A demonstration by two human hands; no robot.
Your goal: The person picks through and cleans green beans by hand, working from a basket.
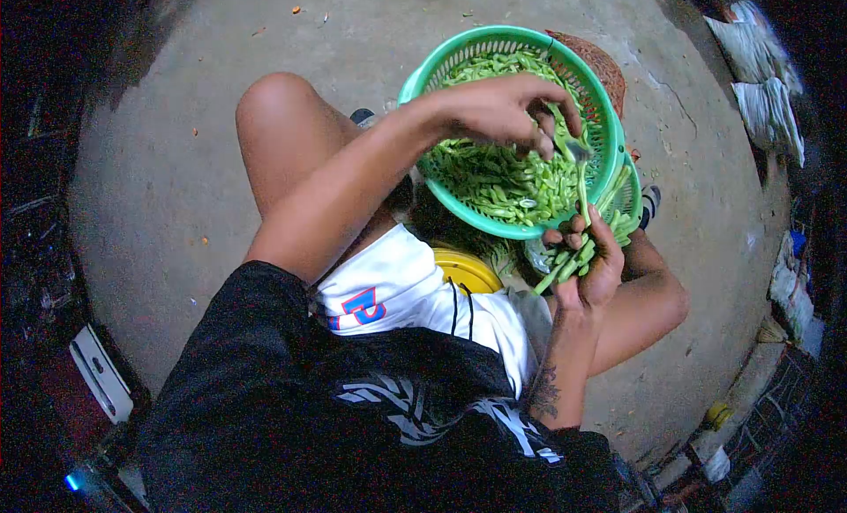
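Note:
My left hand [516, 112] is curled over the green plastic basket [494, 224], fingers bent around what looks like a small knife [578, 149]; it is blurred and mostly hidden. Its tip meets the upper end of a long green bean [582, 188]. Sliced green bean pieces [494, 182] fill much of the slotted basket. Lower right, at the basket's rim, my right hand [595, 262] is closed around a bunch of long green beans [569, 264], one of which points up toward the knife. Behind that hand, a second green basket [633, 191] shows partly, with whole beans at it.
A yellow plastic object [468, 270] lies between my legs, below the basket. A reddish-brown sack [600, 67] sits behind the basket. My bent knees [282, 103] flank it on the concrete floor [194, 160]. Pale sacks [763, 89] lie along the right edge.

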